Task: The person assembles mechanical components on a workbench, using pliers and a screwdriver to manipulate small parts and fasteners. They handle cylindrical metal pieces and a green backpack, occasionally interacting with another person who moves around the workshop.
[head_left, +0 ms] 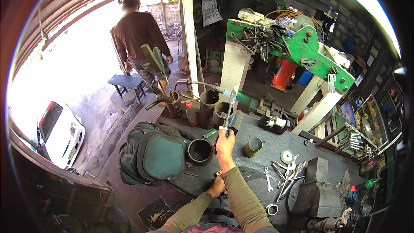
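Note:
My right hand (225,149) stretches forward over the dark metal workbench (246,172), its fingers wrapped round a long silvery tool (232,101) that points away from me. A blue part shows along the tool; its exact kind is unclear. My left hand (217,187) is closed at the near edge of the bench, beside my right forearm. Something small and yellowish shows at its fingers, too hidden to name. A short metal cylinder (253,147) stands right of my right hand, and a dark round pot (200,151) left of it.
A green backpack (159,154) lies at the left. Behind stand tall metal cylinders (209,105) and a red-capped bottle (191,114). Wrenches (270,178), pliers (291,172) and a vise (317,190) are right. Beyond are a green-and-white press frame (297,47) and a person (140,34) facing away.

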Demonstrator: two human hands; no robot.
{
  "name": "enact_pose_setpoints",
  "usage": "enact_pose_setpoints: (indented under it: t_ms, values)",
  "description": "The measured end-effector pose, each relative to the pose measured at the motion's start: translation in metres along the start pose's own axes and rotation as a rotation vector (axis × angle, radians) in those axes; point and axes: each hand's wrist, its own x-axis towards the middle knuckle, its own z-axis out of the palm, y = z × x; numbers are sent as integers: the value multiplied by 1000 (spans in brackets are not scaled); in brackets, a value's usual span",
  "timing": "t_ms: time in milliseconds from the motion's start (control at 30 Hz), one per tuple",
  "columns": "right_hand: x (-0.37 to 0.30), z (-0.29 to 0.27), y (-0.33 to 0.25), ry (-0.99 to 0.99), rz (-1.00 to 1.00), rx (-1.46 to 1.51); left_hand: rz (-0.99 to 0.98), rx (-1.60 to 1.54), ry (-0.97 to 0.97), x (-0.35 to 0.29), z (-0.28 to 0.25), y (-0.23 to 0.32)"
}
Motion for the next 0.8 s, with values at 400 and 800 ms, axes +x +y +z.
enact_pose_setpoints:
  t_ms: [400, 800]
  values:
    - [-5, -4, -15, -53, 104, 39, -128, -10, 11, 7, -4, -4]
    - [-5, -1, -15, -66, 162, 67, -93, -1, -15, 5, -2, 1]
